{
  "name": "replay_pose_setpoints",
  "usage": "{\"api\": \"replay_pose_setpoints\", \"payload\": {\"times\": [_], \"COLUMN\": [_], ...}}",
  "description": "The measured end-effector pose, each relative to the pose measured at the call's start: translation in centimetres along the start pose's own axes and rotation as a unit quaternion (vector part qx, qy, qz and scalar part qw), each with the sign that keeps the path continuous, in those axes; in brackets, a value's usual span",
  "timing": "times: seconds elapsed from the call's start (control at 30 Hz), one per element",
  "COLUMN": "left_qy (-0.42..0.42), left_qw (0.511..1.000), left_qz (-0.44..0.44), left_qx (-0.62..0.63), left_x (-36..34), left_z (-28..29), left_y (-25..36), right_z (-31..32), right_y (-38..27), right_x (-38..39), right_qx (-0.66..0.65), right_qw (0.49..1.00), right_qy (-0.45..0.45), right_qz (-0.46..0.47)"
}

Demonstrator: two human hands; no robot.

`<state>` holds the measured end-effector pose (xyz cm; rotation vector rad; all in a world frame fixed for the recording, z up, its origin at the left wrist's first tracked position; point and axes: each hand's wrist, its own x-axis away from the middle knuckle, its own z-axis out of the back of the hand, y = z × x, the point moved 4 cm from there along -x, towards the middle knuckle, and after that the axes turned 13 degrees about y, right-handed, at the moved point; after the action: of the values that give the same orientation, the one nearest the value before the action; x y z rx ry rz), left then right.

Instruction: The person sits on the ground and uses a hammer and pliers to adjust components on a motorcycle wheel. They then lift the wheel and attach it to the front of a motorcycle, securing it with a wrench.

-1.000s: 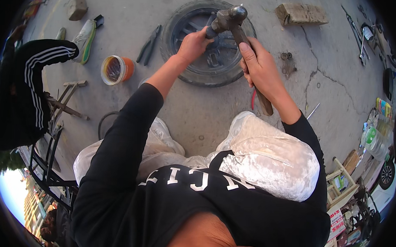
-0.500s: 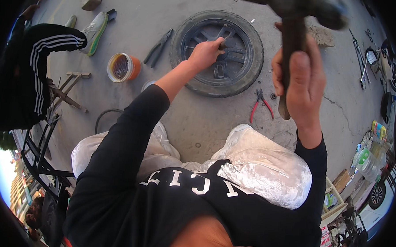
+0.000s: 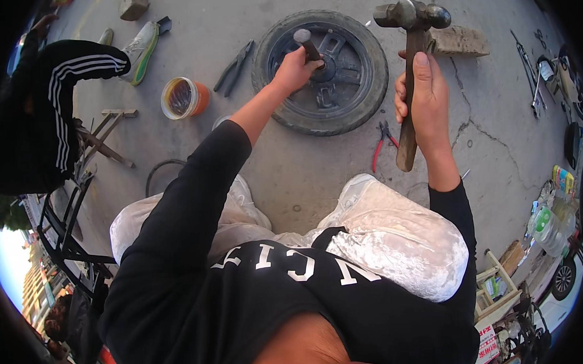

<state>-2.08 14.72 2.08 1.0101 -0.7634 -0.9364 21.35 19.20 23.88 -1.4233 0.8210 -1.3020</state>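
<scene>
- The black rubber tyre on a dark, spoked metal wheel (image 3: 348,74) lies flat on the ground in front of the person, beyond the feet.
- A short, dark metal punch with a rounded, paler head (image 3: 303,37) slants over the wheel's hub; whether its lower end touches the hub, I cannot tell.
- The left hand (image 3: 296,71) is clamped around the punch, above the wheel.
- The right hand (image 3: 427,93) is closed around the wooden handle of a ball-headed steel hammer (image 3: 408,125), held upright to the right of the wheel, its head well apart from the punch.
- Red-handled pliers (image 3: 378,153) lie near the wheel, partly behind the hammer's handle; dark grey pliers (image 3: 233,67) lie to its left.
- Farther left stands a round orange bucket with a pale rim (image 3: 200,100); a rough wooden block (image 3: 463,42) lies beyond the hammer.
- The ground (image 3: 299,163) is grey, dusty concrete, cracked on the right.
- At left, a co-worker's leg in black, white-striped trousers (image 3: 61,100) is near a black metal frame (image 3: 64,237).
- At the right edge are clear plastic bottles (image 3: 551,232) and a white car (image 3: 572,285).
- Bright sky (image 3: 8,261) shows lower left.
</scene>
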Motion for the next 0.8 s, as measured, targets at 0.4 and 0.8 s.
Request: {"api": "replay_pose_setpoints", "payload": {"times": [0.4, 0.8], "left_qy": [0.02, 0.039], "left_qw": [0.982, 0.997], "left_qz": [0.044, -0.02], "left_qx": [0.181, 0.062], "left_x": [0.0, 0.5], "left_z": [1.0, 0.7], "left_y": [-2.0, -0.8], "right_z": [-0.7, -2.4], "right_y": [5.1, 3.8], "right_x": [0.9, 0.1], "right_qx": [-0.001, 0.11], "right_qw": [0.993, 0.989], "right_qy": [-0.023, -0.067], "right_qz": [-0.114, -0.067]}}
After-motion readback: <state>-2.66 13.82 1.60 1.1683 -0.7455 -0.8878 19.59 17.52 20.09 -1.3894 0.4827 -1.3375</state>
